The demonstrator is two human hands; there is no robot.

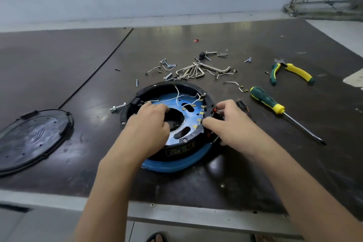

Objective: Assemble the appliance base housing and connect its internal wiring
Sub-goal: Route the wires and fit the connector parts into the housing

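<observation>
The dark table (196,182) ends in a pale metal rim along the bottom of the frame. The base housing (182,148) sits a little back from that edge, just right of centre. A straight seam in the tabletop runs from the upper middle down towards the left. Bare surface lies in front of the housing and to its lower right.

At the left edge of the frame a black cover plate (33,139) lies flat, well apart from the housing. A bolt (117,107) lies just beside the housing's left rim. Behind the housing is a litter of hex keys (194,70) and loose screws (169,75). To the right lie a green and yellow screwdriver (269,102) and, further up, pliers (290,72).

Both forearms reach in from the bottom. The left hand (149,125) is knuckles up inside the housing with its fingers curled under. I cannot tell whether they hold anything. The right hand (231,124) grips the housing's right side, with the thumb laid against the rim and the fingers curled round the outside by a small red part.

The housing is a black round shell, open on top, with a blue ring (172,167) around its bottom. Inside is a blue plate (167,98) with a dark opening in the middle. White wires (177,96) loop across it. Brass terminals (202,113) stand in a row along the right inner wall.
</observation>
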